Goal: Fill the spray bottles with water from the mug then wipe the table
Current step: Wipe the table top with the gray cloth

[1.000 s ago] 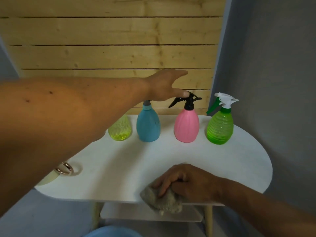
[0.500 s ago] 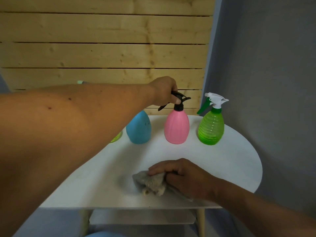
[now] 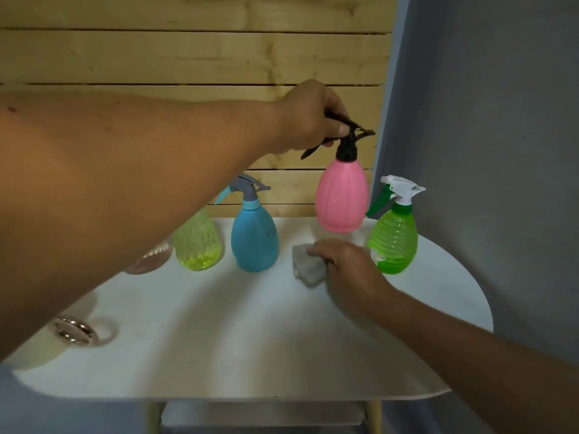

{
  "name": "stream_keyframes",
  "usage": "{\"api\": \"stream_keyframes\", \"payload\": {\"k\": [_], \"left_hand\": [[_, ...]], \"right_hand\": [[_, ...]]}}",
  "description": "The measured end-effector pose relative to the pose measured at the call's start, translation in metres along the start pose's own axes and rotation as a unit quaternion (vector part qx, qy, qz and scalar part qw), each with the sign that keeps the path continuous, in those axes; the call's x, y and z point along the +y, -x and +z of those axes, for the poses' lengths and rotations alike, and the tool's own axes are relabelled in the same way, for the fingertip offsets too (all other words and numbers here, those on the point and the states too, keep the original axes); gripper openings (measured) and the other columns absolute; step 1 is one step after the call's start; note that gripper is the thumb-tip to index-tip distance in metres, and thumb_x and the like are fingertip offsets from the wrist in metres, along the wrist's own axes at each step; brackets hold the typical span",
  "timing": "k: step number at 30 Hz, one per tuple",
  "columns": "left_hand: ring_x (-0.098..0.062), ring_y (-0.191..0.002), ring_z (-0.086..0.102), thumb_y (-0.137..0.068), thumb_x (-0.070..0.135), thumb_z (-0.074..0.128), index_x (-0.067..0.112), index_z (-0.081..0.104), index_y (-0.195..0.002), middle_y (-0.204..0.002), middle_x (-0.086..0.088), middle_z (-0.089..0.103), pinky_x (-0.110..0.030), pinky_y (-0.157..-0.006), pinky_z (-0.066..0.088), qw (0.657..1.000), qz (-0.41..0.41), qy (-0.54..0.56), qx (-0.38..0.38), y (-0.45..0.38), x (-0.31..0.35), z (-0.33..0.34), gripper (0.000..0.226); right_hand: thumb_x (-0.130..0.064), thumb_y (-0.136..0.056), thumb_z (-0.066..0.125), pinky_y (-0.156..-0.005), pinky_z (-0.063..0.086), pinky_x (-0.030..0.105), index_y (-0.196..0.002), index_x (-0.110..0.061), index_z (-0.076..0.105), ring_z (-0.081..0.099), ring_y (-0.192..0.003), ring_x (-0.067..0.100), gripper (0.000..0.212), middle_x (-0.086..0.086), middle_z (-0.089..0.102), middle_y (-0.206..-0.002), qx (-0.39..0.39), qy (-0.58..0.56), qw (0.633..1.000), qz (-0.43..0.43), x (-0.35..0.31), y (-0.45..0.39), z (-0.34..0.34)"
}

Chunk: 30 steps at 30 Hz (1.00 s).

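Pink spray bottle [image 3: 341, 195] is held clear above the table [image 3: 250, 339] by left hand [image 3: 310, 115] fingers curled round its black trigger head; filled, probably heavy there. Cloth [image 3: 308, 267] is pressed under the right hand [image 3: 347, 267].
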<state>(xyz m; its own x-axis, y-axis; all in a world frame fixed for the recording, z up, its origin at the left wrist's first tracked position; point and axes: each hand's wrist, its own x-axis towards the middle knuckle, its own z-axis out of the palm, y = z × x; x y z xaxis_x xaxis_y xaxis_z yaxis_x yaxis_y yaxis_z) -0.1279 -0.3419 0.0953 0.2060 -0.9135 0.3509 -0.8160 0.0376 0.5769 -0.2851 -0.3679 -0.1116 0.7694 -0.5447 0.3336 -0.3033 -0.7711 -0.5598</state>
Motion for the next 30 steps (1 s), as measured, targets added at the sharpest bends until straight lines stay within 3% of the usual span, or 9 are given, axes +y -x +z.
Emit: {"api": "stream_keyframes", "payload": {"k": [2, 4, 7, 10, 15, 18, 21, 27, 30], "left_hand": [[-0.013, -0.085, 0.072, -0.099, 0.011, 0.069, 0.009, 0.074, -0.116, -0.094, -0.003, 0.073, -0.028, -0.081, 0.063, 1.0, 0.005, -0.001, 0.013, -0.001, 0.001, -0.002, 0.018], [-0.019, -0.094, 0.075, -0.099, 0.012, 0.069, 0.009, 0.074, -0.118, -0.102, -0.008, 0.075, -0.034, -0.084, 0.063, 0.999, 0.008, 0.004, 0.031, -0.001, 0.0, -0.004, 0.019], [-0.023, -0.1, 0.074, -0.099, 0.012, 0.069, 0.01, 0.074, -0.118, -0.106, -0.013, 0.076, -0.04, -0.086, 0.061, 0.999, 0.01, 0.007, 0.048, -0.001, -0.004, -0.006, 0.019], [-0.021, -0.099, 0.074, -0.1, 0.013, 0.068, 0.011, 0.074, -0.118, -0.105, -0.01, 0.075, -0.034, -0.085, 0.062, 0.999, 0.009, -0.001, 0.033, -0.002, -0.011, -0.003, 0.019], [-0.008, -0.075, 0.067, -0.098, 0.011, 0.069, 0.007, 0.074, -0.115, -0.093, -0.008, 0.074, -0.022, -0.071, 0.059, 1.0, 0.006, -0.011, 0.009, 0.003, -0.031, 0.015, 0.018], [-0.008, -0.072, 0.064, -0.097, 0.011, 0.07, 0.009, 0.074, -0.111, -0.087, -0.003, 0.072, -0.014, -0.06, 0.052, 1.0, -0.008, -0.011, 0.004, 0.007, -0.041, 0.026, 0.014], [-0.022, -0.077, 0.061, -0.098, 0.01, 0.069, 0.012, 0.073, -0.105, -0.095, -0.019, 0.074, -0.034, -0.066, 0.052, 0.999, -0.028, 0.008, -0.018, 0.012, -0.048, 0.034, 0.009], [-0.023, -0.082, 0.064, -0.097, 0.009, 0.07, 0.013, 0.074, -0.102, -0.101, -0.02, 0.075, -0.043, -0.072, 0.056, 0.998, -0.051, 0.005, -0.038, 0.017, -0.06, 0.045, 0.008], [-0.019, -0.081, 0.064, -0.097, 0.009, 0.07, 0.014, 0.074, -0.103, -0.097, -0.016, 0.075, -0.034, -0.069, 0.053, 0.997, -0.067, 0.013, -0.038, 0.018, -0.066, 0.045, 0.008]], "right_hand": [[-0.008, -0.087, 0.062, -0.096, 0.048, 0.041, -0.107, -0.009, 0.077, 0.061, -0.097, 0.02, 0.025, 0.006, 0.07, -0.106, -0.005, -0.007, 0.999, 0.034, 0.014, -0.034, 0.008], [-0.02, -0.075, 0.072, -0.098, 0.048, 0.049, -0.093, -0.011, 0.08, 0.064, -0.099, 0.026, 0.022, 0.007, 0.071, -0.097, 0.0, 0.055, 0.997, 0.045, 0.034, -0.063, 0.023], [-0.008, -0.093, 0.049, -0.117, 0.031, 0.048, -0.138, -0.024, 0.061, 0.048, -0.133, 0.026, 0.049, 0.002, 0.058, -0.141, -0.115, 0.106, 0.987, 0.04, 0.033, -0.078, 0.034], [-0.014, -0.1, 0.036, -0.123, 0.017, 0.047, -0.152, -0.036, 0.041, 0.034, -0.146, 0.023, 0.057, -0.008, 0.037, -0.161, -0.124, 0.125, 0.984, 0.038, 0.028, -0.065, 0.029], [-0.019, -0.101, 0.043, -0.122, 0.025, 0.035, -0.15, -0.029, 0.048, 0.038, -0.146, 0.022, 0.05, -0.002, 0.041, -0.16, -0.148, 0.108, 0.983, -0.016, 0.017, -0.02, 0.019], [-0.02, -0.101, 0.045, -0.118, 0.017, 0.02, -0.147, -0.027, 0.053, 0.039, -0.144, 0.017, 0.047, -0.002, 0.044, -0.158, -0.172, 0.089, 0.981, -0.028, 0.005, 0.01, 0.009], [-0.018, -0.102, 0.044, -0.112, 0.002, 0.007, -0.15, -0.034, 0.046, 0.031, -0.149, 0.013, 0.051, -0.006, 0.036, -0.162, -0.203, 0.1, 0.973, -0.039, -0.004, 0.03, 0.007], [-0.036, -0.084, 0.024, -0.123, 0.02, 0.03, -0.145, -0.034, 0.053, 0.038, -0.146, 0.017, 0.068, -0.005, 0.044, -0.157, -0.213, 0.093, 0.972, -0.034, -0.007, 0.045, 0.008], [-0.043, -0.078, 0.017, -0.123, 0.025, 0.037, -0.143, -0.032, 0.057, 0.042, -0.144, 0.02, 0.077, -0.002, 0.048, -0.154, -0.209, 0.09, 0.973, -0.041, -0.007, 0.045, 0.008]]}}
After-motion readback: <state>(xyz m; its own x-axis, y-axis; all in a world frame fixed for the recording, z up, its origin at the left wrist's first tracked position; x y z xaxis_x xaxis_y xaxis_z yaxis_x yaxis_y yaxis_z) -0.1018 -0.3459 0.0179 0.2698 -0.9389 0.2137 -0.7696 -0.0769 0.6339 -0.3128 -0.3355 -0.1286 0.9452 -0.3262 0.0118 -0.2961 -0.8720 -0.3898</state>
